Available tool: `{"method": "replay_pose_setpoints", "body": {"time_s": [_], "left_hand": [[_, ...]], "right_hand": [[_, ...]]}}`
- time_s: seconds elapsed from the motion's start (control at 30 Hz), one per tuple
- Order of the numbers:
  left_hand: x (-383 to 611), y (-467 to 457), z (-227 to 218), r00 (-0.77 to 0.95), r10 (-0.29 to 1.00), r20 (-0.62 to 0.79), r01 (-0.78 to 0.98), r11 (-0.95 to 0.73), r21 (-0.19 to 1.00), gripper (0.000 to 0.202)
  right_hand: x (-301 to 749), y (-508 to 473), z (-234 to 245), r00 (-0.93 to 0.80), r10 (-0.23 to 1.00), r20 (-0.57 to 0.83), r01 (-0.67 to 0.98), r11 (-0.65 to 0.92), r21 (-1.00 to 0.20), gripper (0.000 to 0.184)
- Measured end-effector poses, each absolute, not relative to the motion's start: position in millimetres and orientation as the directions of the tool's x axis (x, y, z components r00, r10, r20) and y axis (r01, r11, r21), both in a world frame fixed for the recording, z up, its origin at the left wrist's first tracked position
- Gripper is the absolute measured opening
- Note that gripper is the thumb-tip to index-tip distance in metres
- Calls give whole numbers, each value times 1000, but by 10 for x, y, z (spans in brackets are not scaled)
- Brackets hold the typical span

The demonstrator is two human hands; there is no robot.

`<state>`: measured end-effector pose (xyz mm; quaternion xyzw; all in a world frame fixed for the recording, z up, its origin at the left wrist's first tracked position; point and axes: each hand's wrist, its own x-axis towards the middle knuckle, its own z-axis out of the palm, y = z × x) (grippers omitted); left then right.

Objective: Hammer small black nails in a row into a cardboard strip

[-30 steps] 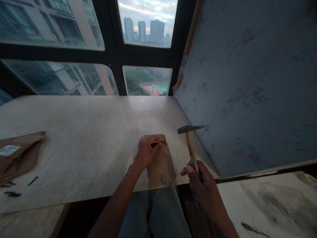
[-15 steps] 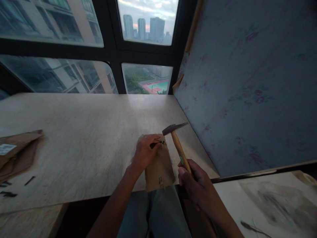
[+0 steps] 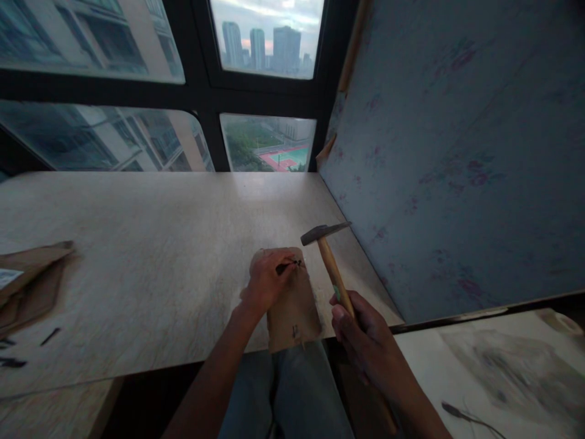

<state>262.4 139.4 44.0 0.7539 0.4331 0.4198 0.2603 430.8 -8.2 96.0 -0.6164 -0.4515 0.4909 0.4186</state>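
Note:
My right hand (image 3: 365,332) grips the wooden handle of a hammer (image 3: 336,274). Its dark head is raised just right of the far end of a flat brown board (image 3: 295,305) that lies at the table's front edge. Over that far end, my left hand (image 3: 270,277) rests with its thumb and finger pinched on a small dark piece (image 3: 298,263), too small to make out clearly. Small dark marks or fittings (image 3: 295,331) show at the board's near end.
Brown paper packaging (image 3: 34,280) with a white label lies on the table (image 3: 159,256) at left, beside several dark strips (image 3: 50,336). A wallpapered wall (image 3: 457,171) bounds the right side, windows the back. A spoon-like tool (image 3: 457,412) sits on a lower pale surface.
The hammer head has risen very slightly and shifted a little right. My left hand keeps its pinch at the board's far end. The view has shifted slightly.

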Motion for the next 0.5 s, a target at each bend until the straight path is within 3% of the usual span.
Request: {"method": "replay_pose_setpoints", "body": {"time_s": [0.17,0.3,0.5], "left_hand": [[2619,1399,442,269,889,371,461,-457,760,22],[2627,1388,463,284,896,343,489,-443,752,34],[2630,1388,454,285,900,329,474,-431,768,37]], "right_hand": [[4303,-108,1031,76,993,-94,346,-115,-931,33],[4357,-45,1000,16,982,-188,493,-171,-853,31],[4431,-97,1042,14,981,-194,421,-182,-889,35]]}}
